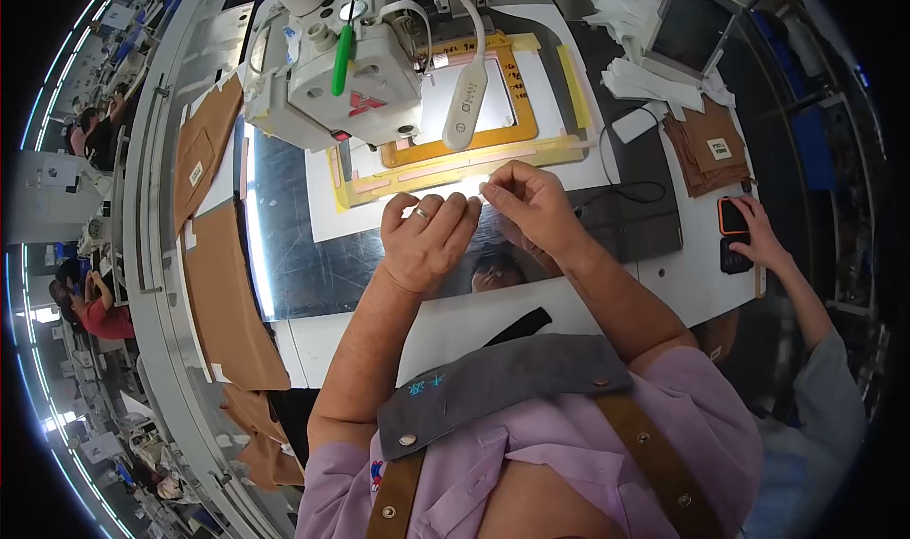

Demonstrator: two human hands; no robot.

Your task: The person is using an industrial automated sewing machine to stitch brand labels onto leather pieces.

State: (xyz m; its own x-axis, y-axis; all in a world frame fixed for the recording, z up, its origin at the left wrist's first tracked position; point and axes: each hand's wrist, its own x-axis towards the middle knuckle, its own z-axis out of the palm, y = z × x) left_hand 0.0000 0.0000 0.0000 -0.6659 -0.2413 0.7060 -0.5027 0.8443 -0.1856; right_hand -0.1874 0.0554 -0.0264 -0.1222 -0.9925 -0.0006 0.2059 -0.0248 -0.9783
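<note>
Okay, orange frame (519, 93) is on the white sheet (322, 198), partly under the machine head (351, 93); placement looks done, what's left can't be told. Its near edge runs left-right, rising slightly rightward; long axis probably crosswise, left part hidden. Nearer the wearer, right hand (536, 207) has thumb and forefinger seemingly pinched together, on what can't tell; left hand (427, 240) just beside, fingers curled, grip unclear. Dark table (332, 278) below, brown fabric (223, 283) at left.
</note>
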